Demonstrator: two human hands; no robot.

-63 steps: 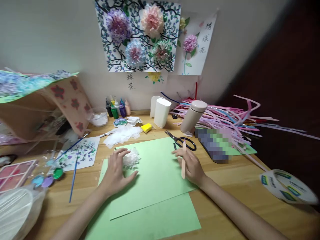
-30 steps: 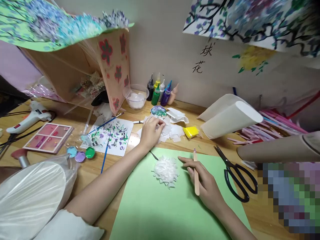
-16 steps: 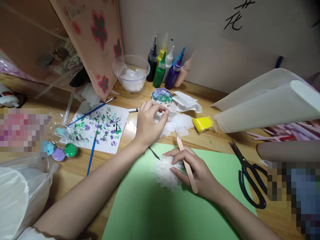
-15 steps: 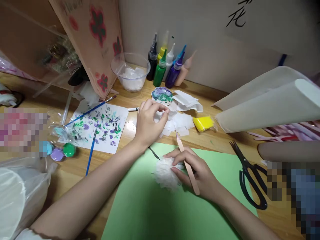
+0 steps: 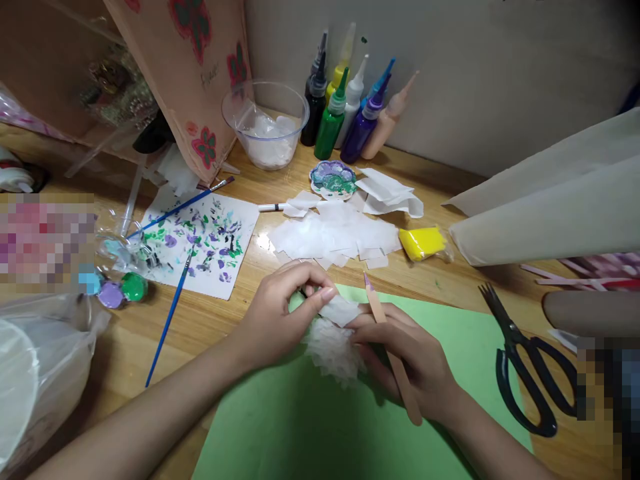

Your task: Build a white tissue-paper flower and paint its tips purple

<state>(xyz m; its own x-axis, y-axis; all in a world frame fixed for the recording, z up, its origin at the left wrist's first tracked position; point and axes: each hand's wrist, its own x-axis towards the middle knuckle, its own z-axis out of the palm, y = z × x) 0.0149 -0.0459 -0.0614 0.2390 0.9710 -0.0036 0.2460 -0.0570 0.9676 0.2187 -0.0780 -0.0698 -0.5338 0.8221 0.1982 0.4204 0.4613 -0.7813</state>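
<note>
Between the thumb and fingers of my left hand (image 5: pixel 285 320) is a small piece of white tissue paper (image 5: pixel 341 309). It lies against the top of a fluffy white paper flower (image 5: pixel 334 353) made of many thin layers. My right hand (image 5: pixel 413 353) grips the flower's right side with its fingertips. A flat wooden craft stick (image 5: pixel 400 380) with a purple-stained tip is also held across its fingers. Green paper (image 5: pixel 280 427) lies under both hands. Beyond them, white tissue pieces (image 5: pixel 335 230) are spread over the wooden table.
Black scissors (image 5: pixel 525 353) lie at the right, near a white paper roll (image 5: pixel 550 213). Paint bottles (image 5: pixel 330 123), a clear bowl (image 5: pixel 265 143) and a palette (image 5: pixel 333 179) stand at the back. A yellow packet (image 5: pixel 423 244) and a paint-dabbed sheet (image 5: pixel 220 227) with brushes flank the tissue.
My left hand has come back from the tissue pieces to the flower, bringing one piece. My right hand still holds flower and stick. The view has shifted slightly.
</note>
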